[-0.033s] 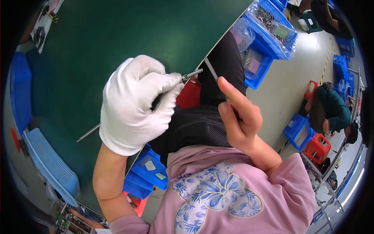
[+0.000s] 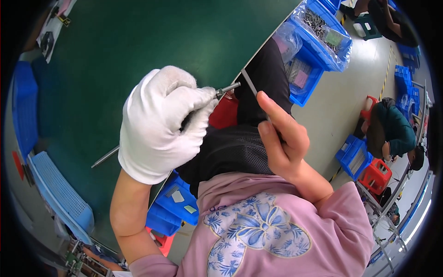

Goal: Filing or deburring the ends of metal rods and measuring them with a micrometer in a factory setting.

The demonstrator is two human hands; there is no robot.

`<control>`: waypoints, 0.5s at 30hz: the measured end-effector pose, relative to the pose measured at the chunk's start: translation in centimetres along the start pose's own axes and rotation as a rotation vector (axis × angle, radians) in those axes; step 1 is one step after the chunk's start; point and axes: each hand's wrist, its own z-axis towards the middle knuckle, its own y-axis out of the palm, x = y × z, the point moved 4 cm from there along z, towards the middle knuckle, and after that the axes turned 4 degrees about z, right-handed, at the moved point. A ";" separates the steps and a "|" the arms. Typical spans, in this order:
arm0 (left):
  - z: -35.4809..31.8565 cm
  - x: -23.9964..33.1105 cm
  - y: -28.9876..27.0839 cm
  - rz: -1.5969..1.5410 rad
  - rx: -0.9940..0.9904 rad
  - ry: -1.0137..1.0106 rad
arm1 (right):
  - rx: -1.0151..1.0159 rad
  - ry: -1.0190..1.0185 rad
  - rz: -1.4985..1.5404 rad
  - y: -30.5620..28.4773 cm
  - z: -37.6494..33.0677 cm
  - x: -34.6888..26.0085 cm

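My left hand [image 2: 161, 124], in a white knit glove, is closed around a slim metal rod [image 2: 106, 156]. One end of the rod sticks out behind the glove, over the green table [image 2: 138, 32]. Past the gloved thumb and forefinger pokes a narrow metal tip with a collar [image 2: 228, 88]; the middle is hidden in the fist, so I cannot tell if it is all one piece. My bare right hand [image 2: 286, 141] pinches a thin flat grey strip [image 2: 249, 82] between thumb and forefinger. The strip's upper end stands just right of the metal tip, apart from it.
Beyond my leg, a blue bin [image 2: 342, 65] holds many small metal parts in plastic; a lower bin [image 2: 302, 98] holds rods. More blue bins [image 2: 159, 222] sit below my left forearm. A light-blue perforated tray [image 2: 62, 189] lies left. A co-worker [image 2: 396, 127] bends over at right.
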 end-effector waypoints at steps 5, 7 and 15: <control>0.0 0.3 0.1 0.023 -0.005 0.032 | 0.177 -0.078 -0.032 1.0 2.5 0.5; -0.1 0.3 0.2 0.018 -0.009 0.027 | 0.177 -0.012 0.047 1.6 3.6 0.7; 0.1 0.1 0.5 -0.005 0.027 0.055 | 0.222 -0.032 -0.010 1.8 4.8 1.1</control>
